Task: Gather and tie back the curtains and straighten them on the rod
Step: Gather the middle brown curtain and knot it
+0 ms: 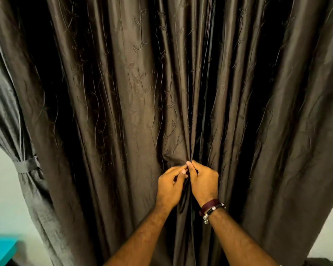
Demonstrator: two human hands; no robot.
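Dark brown curtains with an embossed leaf pattern fill the view, hanging in long folds. The left panel [112, 112] and the right panel [267, 112] meet near the centre. My left hand [170, 186] pinches the inner edge of the left panel at about waist height. Close beside it, my right hand [204, 184] grips the inner edge of the right panel; its wrist wears dark bracelets. At the far left, a grey curtain [10, 112] is gathered by a fabric tie-back band [26, 166]. The rod is out of view.
A pale wall [2, 198] shows at lower left and lower right. A turquoise surface [0, 250] juts in at the bottom left corner. Something dark sits at the bottom right corner [319, 263].
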